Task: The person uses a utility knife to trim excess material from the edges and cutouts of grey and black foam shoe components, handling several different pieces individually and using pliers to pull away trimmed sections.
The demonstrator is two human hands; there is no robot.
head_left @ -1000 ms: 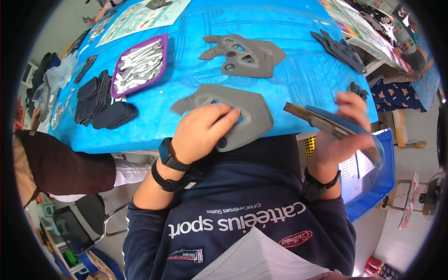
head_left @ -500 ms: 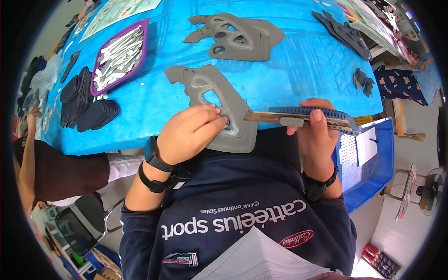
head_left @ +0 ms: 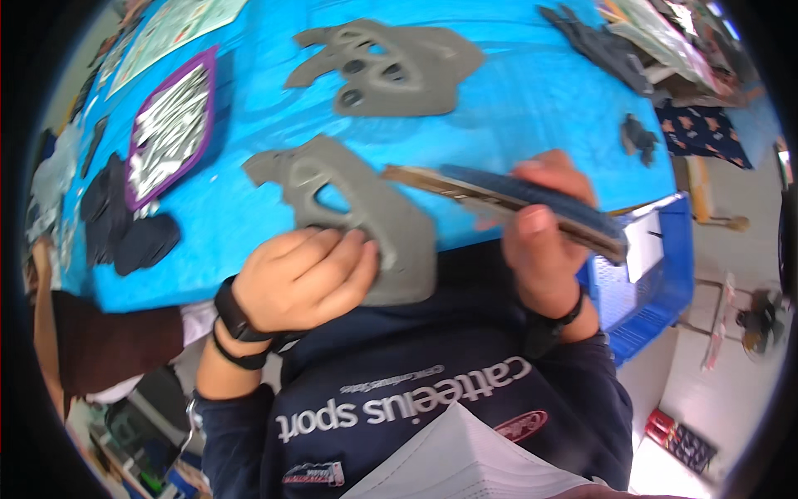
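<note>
- Blue-covered table [head_left: 507,87]
- Purple oblong plastic tray [head_left: 209,100]
- Flat black rounded pieces [head_left: 129,231], stacked beside the tray
- Grey panels with cut-outs [head_left: 432,75], right of the tray
- Single grey cut-out panel [head_left: 399,220], nearside right of the tray
- Flat dark-grey pieces [head_left: 603,50] and dark scraps [head_left: 638,137], far right of it
- Pale printed sheet [head_left: 170,37] beyond it

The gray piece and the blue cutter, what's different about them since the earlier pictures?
Since the first picture, the gray piece has turned clockwise. The right hand has brought the blue cutter left, so its tip appears near the piece's upper-right edge; touching or not, I can't tell. Nothing was let go: the left hand stays on the piece. The purple basket only looks shifted because the view moved.
</note>
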